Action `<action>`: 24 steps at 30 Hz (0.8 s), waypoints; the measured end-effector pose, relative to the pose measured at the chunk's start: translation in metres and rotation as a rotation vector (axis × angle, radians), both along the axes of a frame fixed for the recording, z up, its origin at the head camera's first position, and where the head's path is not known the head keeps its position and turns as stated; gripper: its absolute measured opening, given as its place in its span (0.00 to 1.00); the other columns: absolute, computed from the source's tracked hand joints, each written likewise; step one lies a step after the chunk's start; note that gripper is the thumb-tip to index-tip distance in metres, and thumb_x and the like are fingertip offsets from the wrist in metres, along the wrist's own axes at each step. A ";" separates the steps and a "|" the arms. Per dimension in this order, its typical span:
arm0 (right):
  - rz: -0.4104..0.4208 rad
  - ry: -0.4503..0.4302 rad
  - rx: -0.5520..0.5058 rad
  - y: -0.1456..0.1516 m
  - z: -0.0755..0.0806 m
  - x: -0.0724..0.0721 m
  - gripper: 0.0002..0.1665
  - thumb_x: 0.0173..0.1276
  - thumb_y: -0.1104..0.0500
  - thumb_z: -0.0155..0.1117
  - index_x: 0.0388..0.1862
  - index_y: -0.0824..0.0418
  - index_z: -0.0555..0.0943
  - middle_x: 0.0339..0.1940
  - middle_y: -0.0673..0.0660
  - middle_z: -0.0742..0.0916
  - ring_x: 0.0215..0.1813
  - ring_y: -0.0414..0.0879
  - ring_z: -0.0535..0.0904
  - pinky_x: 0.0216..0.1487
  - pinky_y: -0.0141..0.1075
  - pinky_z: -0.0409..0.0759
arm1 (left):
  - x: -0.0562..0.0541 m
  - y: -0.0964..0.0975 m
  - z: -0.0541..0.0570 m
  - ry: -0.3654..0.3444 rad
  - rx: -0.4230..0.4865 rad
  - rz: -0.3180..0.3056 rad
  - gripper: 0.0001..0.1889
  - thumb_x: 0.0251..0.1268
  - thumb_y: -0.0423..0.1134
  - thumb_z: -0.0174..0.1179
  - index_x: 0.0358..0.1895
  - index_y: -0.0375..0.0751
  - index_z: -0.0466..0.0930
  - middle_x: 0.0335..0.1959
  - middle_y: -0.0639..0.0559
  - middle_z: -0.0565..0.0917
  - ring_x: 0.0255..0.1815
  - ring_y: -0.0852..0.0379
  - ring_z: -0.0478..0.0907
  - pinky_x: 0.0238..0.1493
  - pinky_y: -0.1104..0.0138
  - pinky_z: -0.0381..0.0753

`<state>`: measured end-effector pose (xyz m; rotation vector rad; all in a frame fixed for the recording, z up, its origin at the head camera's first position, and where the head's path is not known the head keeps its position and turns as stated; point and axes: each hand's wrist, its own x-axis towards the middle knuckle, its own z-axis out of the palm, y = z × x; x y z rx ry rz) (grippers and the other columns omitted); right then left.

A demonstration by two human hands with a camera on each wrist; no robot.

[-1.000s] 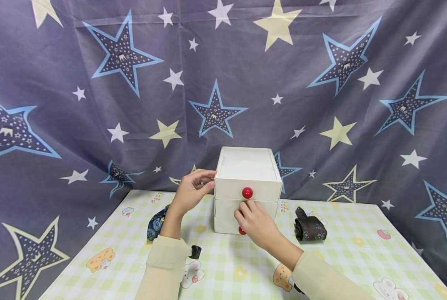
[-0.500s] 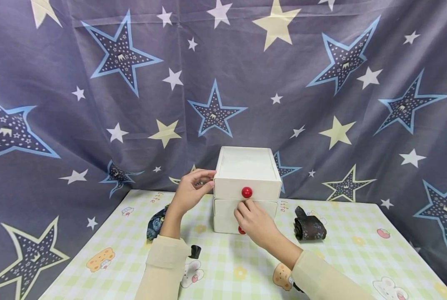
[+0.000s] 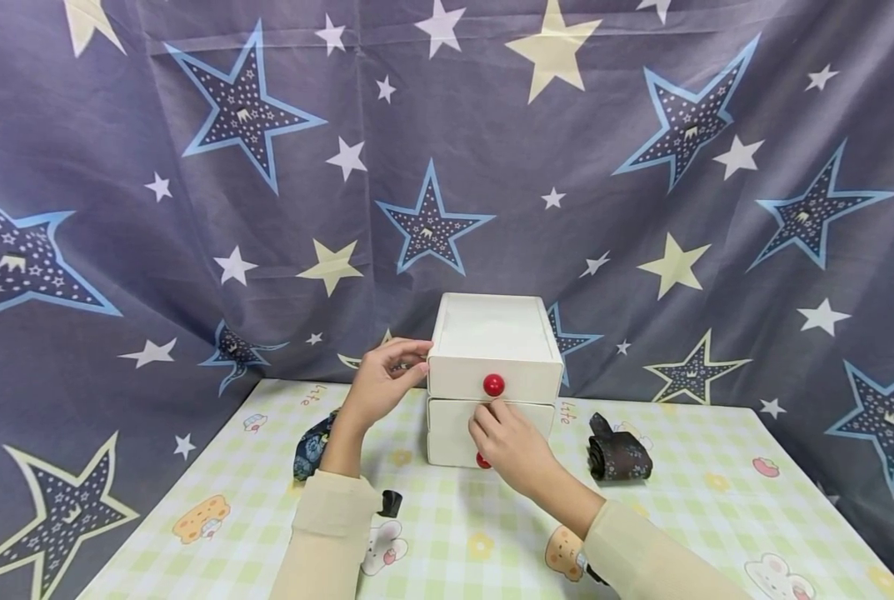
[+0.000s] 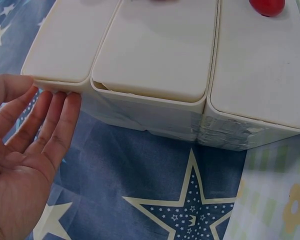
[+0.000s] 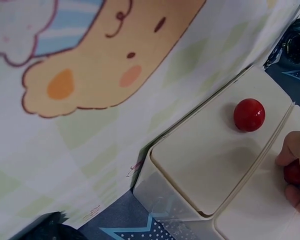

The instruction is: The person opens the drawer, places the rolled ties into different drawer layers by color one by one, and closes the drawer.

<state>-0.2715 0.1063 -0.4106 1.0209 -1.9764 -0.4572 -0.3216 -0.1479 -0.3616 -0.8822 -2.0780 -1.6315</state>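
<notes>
A white three-drawer cabinet with round red knobs stands at the back of the table. Fingertips of my left hand rest straight against the left side of its top drawer, with the thumb at the front edge, as the left wrist view shows. My right hand pinches the middle drawer's red knob, which the fingers largely cover. Above that hand is the top drawer's red knob; the bottom drawer's red knob is partly hidden in the head view. The drawer fronts look nearly flush.
Right of the cabinet lies a dark rolled cloth strip, like a necktie. A blue patterned roll sits behind my left forearm. A small black object lies beside that sleeve. The checked tablecloth ends at a starry curtain.
</notes>
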 end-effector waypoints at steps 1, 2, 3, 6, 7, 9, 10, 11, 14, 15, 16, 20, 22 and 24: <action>0.003 0.001 0.001 0.000 0.000 0.000 0.13 0.63 0.70 0.65 0.47 0.65 0.83 0.45 0.60 0.82 0.47 0.55 0.75 0.49 0.41 0.79 | 0.000 0.000 0.000 0.000 -0.002 0.002 0.16 0.70 0.35 0.67 0.58 0.39 0.85 0.54 0.43 0.83 0.49 0.47 0.83 0.47 0.67 0.86; 0.007 0.001 0.000 0.000 0.000 0.000 0.13 0.64 0.70 0.64 0.47 0.65 0.83 0.45 0.60 0.82 0.47 0.55 0.75 0.48 0.41 0.79 | 0.000 0.000 0.000 0.000 -0.002 0.003 0.16 0.70 0.35 0.67 0.58 0.39 0.85 0.54 0.43 0.83 0.50 0.47 0.83 0.47 0.67 0.86; 0.007 0.002 0.001 0.000 0.000 0.000 0.13 0.64 0.71 0.63 0.47 0.65 0.84 0.45 0.60 0.82 0.47 0.55 0.76 0.48 0.41 0.79 | 0.000 0.000 0.000 0.000 -0.003 0.004 0.16 0.70 0.35 0.67 0.58 0.39 0.85 0.54 0.43 0.83 0.50 0.47 0.83 0.47 0.67 0.86; 0.008 -0.001 0.002 -0.001 0.000 -0.001 0.13 0.64 0.71 0.62 0.47 0.65 0.84 0.45 0.60 0.83 0.47 0.55 0.76 0.48 0.40 0.79 | 0.000 0.000 0.000 -0.001 -0.002 0.002 0.16 0.70 0.35 0.67 0.58 0.38 0.85 0.54 0.43 0.83 0.50 0.46 0.83 0.47 0.67 0.86; 0.007 -0.002 0.001 -0.001 0.000 -0.001 0.13 0.64 0.71 0.63 0.47 0.65 0.84 0.45 0.60 0.83 0.47 0.55 0.76 0.48 0.40 0.79 | 0.000 0.000 0.000 -0.001 -0.001 0.003 0.16 0.70 0.35 0.67 0.58 0.38 0.85 0.54 0.43 0.83 0.50 0.46 0.83 0.47 0.67 0.86; 0.005 -0.007 -0.002 -0.001 0.000 -0.001 0.13 0.64 0.71 0.63 0.47 0.65 0.84 0.44 0.60 0.82 0.46 0.55 0.76 0.47 0.40 0.79 | 0.000 0.000 0.000 0.001 0.002 0.002 0.16 0.70 0.35 0.68 0.58 0.38 0.85 0.54 0.43 0.83 0.49 0.46 0.83 0.47 0.67 0.86; 0.005 -0.011 -0.005 -0.001 0.000 0.000 0.13 0.63 0.71 0.63 0.46 0.65 0.84 0.44 0.60 0.82 0.46 0.55 0.76 0.47 0.40 0.79 | 0.000 0.000 0.000 0.001 0.004 0.000 0.16 0.70 0.34 0.68 0.58 0.38 0.85 0.54 0.43 0.83 0.49 0.46 0.83 0.47 0.67 0.86; 0.005 -0.014 -0.007 -0.001 0.000 0.000 0.13 0.63 0.71 0.63 0.46 0.66 0.84 0.44 0.60 0.82 0.46 0.55 0.76 0.47 0.40 0.79 | 0.000 0.000 0.000 0.003 0.004 0.000 0.16 0.70 0.34 0.68 0.58 0.38 0.85 0.54 0.43 0.83 0.49 0.47 0.83 0.47 0.67 0.86; 0.008 -0.017 -0.012 -0.001 0.000 0.000 0.13 0.64 0.71 0.61 0.47 0.66 0.84 0.44 0.60 0.82 0.46 0.55 0.76 0.47 0.41 0.80 | 0.000 0.001 0.000 0.008 0.008 0.001 0.16 0.70 0.34 0.67 0.58 0.37 0.85 0.54 0.42 0.83 0.49 0.50 0.83 0.47 0.67 0.86; 0.011 -0.015 -0.011 -0.001 0.000 0.001 0.13 0.65 0.71 0.59 0.47 0.66 0.84 0.44 0.60 0.82 0.46 0.55 0.76 0.47 0.41 0.80 | 0.000 0.001 0.000 0.011 0.008 0.000 0.16 0.70 0.34 0.67 0.58 0.37 0.85 0.54 0.42 0.83 0.49 0.50 0.83 0.47 0.67 0.86; 0.013 -0.013 -0.011 -0.001 0.000 0.001 0.13 0.67 0.72 0.57 0.47 0.66 0.84 0.44 0.60 0.82 0.46 0.55 0.76 0.47 0.41 0.80 | -0.001 0.001 0.000 0.012 0.007 0.001 0.16 0.70 0.34 0.67 0.58 0.37 0.85 0.54 0.42 0.83 0.49 0.51 0.83 0.47 0.67 0.86; 0.025 -0.001 -0.012 -0.002 0.001 0.003 0.19 0.72 0.73 0.45 0.46 0.66 0.84 0.44 0.60 0.82 0.45 0.54 0.76 0.47 0.40 0.80 | -0.001 0.000 -0.001 0.016 0.001 0.006 0.16 0.70 0.35 0.67 0.58 0.39 0.85 0.53 0.45 0.83 0.48 0.53 0.83 0.47 0.66 0.87; 0.030 0.001 -0.015 -0.002 0.001 0.003 0.21 0.73 0.73 0.42 0.46 0.66 0.84 0.44 0.60 0.82 0.44 0.54 0.75 0.46 0.40 0.80 | -0.001 0.000 -0.001 0.017 -0.003 0.007 0.16 0.70 0.35 0.67 0.58 0.39 0.85 0.53 0.46 0.83 0.48 0.53 0.83 0.47 0.66 0.87; 0.033 0.005 -0.017 -0.002 0.001 0.004 0.20 0.72 0.72 0.44 0.46 0.67 0.84 0.43 0.60 0.82 0.44 0.54 0.75 0.45 0.40 0.79 | -0.001 0.000 -0.002 0.020 -0.003 0.005 0.16 0.70 0.35 0.67 0.59 0.39 0.85 0.53 0.45 0.83 0.48 0.53 0.83 0.47 0.66 0.87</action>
